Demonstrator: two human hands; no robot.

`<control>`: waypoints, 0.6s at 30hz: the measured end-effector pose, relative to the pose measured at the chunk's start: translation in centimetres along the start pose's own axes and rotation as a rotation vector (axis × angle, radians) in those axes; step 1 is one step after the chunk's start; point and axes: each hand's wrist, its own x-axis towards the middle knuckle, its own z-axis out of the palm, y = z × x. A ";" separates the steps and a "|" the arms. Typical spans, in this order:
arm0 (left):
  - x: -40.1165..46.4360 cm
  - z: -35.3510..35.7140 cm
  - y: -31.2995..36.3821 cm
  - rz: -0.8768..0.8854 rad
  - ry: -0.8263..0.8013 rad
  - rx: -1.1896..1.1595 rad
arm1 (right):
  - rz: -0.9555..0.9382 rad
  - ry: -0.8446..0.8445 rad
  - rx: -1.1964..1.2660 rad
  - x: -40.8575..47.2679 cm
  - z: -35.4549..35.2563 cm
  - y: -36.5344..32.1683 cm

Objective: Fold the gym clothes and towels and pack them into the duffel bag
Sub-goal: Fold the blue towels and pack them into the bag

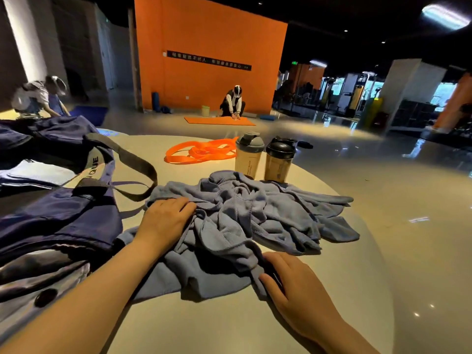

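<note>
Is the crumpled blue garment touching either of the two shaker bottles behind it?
Cannot tell. In the head view the blue garment bunches up in front of the two shaker bottles, hiding their bases, so neither contact nor gap shows.

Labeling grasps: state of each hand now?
Left hand: fingers curled, gripping the crumpled blue garment.
Right hand: pinching the same garment's near edge.

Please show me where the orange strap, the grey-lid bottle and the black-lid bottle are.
orange strap (201, 152), head view, middle of the loops.
grey-lid bottle (248, 159), head view, its body.
black-lid bottle (279, 163), head view, its body.
</note>
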 end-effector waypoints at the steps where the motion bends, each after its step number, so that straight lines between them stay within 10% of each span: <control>1: 0.2 0.2 -0.3 0.000 -0.010 0.003 | 0.005 0.000 -0.010 -0.1 0.0 -0.1; 10: -0.2 -4.2 2.9 -0.165 0.093 -0.271 | 0.039 0.017 0.038 -0.3 -0.3 0.0; 18: 0.4 -8.4 13.3 0.177 -0.133 -0.556 | -0.125 0.271 0.056 -1.2 -1.5 -0.9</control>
